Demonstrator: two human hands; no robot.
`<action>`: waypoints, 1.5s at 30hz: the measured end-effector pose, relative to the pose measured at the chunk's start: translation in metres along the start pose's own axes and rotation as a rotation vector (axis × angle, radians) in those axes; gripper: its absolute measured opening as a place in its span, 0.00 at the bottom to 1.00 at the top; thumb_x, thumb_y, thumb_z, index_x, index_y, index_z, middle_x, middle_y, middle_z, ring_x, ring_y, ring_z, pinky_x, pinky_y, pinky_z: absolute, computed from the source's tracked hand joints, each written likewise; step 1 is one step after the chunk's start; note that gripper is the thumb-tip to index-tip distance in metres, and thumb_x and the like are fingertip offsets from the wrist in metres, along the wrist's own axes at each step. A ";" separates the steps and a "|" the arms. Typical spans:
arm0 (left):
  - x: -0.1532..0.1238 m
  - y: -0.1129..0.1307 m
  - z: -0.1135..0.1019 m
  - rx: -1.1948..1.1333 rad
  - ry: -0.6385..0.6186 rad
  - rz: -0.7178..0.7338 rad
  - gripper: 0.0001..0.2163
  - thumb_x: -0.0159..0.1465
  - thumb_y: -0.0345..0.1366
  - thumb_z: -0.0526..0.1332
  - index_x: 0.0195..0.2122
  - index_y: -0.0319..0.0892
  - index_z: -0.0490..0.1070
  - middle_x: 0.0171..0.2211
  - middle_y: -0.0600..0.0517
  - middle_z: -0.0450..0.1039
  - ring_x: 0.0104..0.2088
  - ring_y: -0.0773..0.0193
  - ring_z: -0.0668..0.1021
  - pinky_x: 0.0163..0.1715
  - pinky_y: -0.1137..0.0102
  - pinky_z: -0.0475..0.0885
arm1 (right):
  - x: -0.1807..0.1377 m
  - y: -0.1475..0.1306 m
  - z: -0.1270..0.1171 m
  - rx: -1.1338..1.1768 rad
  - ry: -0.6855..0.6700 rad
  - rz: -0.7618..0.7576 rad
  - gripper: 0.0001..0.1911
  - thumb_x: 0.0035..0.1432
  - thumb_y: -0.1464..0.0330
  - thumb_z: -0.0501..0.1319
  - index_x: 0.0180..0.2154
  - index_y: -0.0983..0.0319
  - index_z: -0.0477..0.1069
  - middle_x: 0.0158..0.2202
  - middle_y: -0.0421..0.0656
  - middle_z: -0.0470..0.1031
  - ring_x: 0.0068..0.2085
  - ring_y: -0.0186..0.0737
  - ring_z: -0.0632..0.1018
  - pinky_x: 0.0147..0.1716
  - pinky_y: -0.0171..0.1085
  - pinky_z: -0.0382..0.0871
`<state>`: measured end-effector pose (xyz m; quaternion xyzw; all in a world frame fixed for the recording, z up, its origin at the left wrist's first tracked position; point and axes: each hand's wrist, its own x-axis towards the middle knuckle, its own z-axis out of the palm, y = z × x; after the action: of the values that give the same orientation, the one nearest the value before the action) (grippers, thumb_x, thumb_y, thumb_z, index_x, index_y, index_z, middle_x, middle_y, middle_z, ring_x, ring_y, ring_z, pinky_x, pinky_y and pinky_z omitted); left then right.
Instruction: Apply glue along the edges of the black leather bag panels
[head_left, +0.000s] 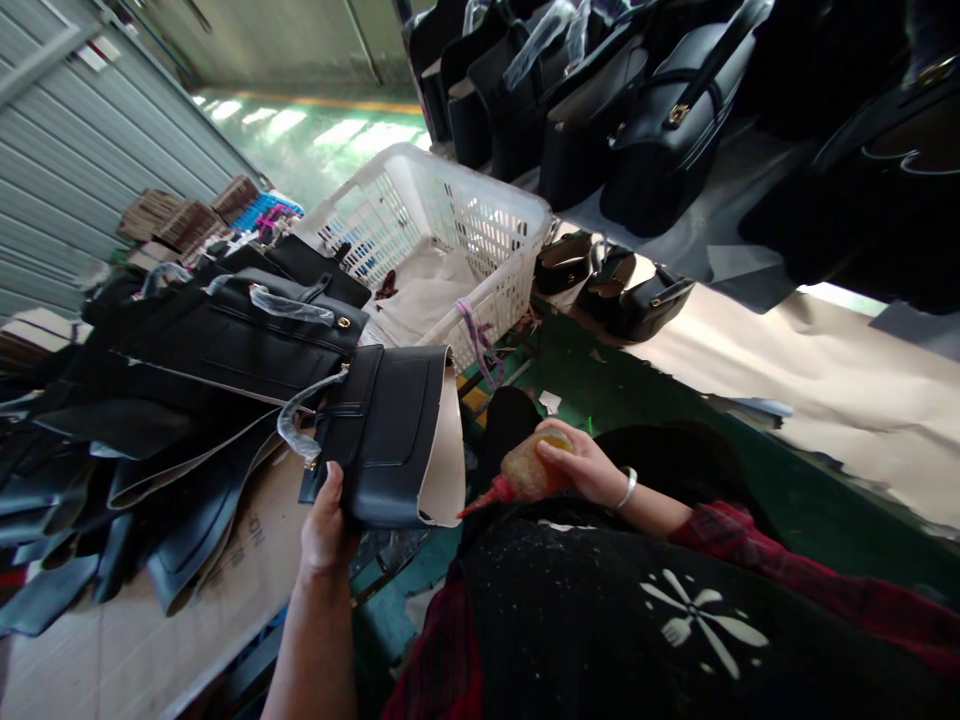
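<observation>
Far left: a heap of black bag panels point(150, 400) sprawled over a cardboard-covered bench point(187, 600), handles wrapped in clear film. Just right of the heap, left hand point(326, 525) clamped on the lower corner of a half-made black bag point(390, 440), thumb on the outer face, pale lining edge point(450, 450) curling free at the right side. Behind, a white plastic basket point(450, 230) holding pale sheets. Right of centre, right hand point(585, 465) wrapped around an amber squeeze bottle point(529, 470), red nozzle pointing toward the lining edge, just short of touching it. Above, a row of finished black bags point(600, 100).

Likely light and floppy, that bag: soft faux leather, smooth and a little slippery, lining liable to fold. Best held at the stiffer stitched corner, as now, clear of the seam. Bottle soft-walled, so a gentle squeeze at mid-body probably enough.
</observation>
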<state>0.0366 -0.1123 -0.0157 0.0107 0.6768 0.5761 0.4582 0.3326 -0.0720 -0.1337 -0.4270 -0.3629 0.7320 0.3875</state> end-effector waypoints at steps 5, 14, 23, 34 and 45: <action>-0.001 -0.003 -0.003 0.044 -0.034 0.024 0.20 0.72 0.39 0.53 0.59 0.35 0.74 0.44 0.40 0.83 0.55 0.48 0.80 0.59 0.55 0.72 | 0.006 0.003 -0.006 -0.068 0.066 -0.039 0.30 0.42 0.43 0.72 0.36 0.59 0.69 0.27 0.38 0.70 0.29 0.38 0.71 0.31 0.37 0.66; -0.001 -0.006 -0.003 0.037 -0.030 0.087 0.16 0.71 0.37 0.56 0.53 0.37 0.78 0.43 0.42 0.83 0.56 0.49 0.79 0.60 0.57 0.72 | 0.016 -0.004 -0.017 -0.244 0.271 -0.269 0.24 0.49 0.46 0.68 0.36 0.58 0.69 0.29 0.38 0.68 0.29 0.38 0.69 0.30 0.38 0.65; -0.001 -0.007 -0.003 0.038 -0.030 0.110 0.15 0.71 0.38 0.56 0.49 0.36 0.79 0.48 0.42 0.82 0.59 0.49 0.77 0.61 0.58 0.70 | 0.000 0.008 -0.011 -0.129 0.099 -0.125 0.28 0.46 0.44 0.70 0.36 0.58 0.69 0.27 0.37 0.69 0.28 0.38 0.71 0.29 0.37 0.67; 0.005 -0.013 -0.012 0.059 -0.039 0.163 0.13 0.69 0.37 0.60 0.49 0.37 0.80 0.51 0.43 0.81 0.60 0.49 0.76 0.60 0.59 0.71 | -0.003 0.001 -0.018 -0.345 0.132 -0.311 0.22 0.49 0.49 0.69 0.37 0.58 0.71 0.28 0.39 0.71 0.29 0.40 0.71 0.30 0.38 0.66; 0.007 -0.015 -0.013 0.050 -0.037 0.154 0.13 0.69 0.38 0.59 0.48 0.39 0.80 0.49 0.45 0.82 0.60 0.50 0.75 0.60 0.59 0.71 | 0.009 0.002 -0.012 -0.255 0.226 -0.240 0.26 0.48 0.45 0.69 0.37 0.57 0.68 0.28 0.38 0.70 0.30 0.39 0.71 0.30 0.37 0.66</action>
<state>0.0319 -0.1237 -0.0323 0.0848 0.6796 0.5924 0.4243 0.3395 -0.0621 -0.1426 -0.5055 -0.4551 0.5763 0.4530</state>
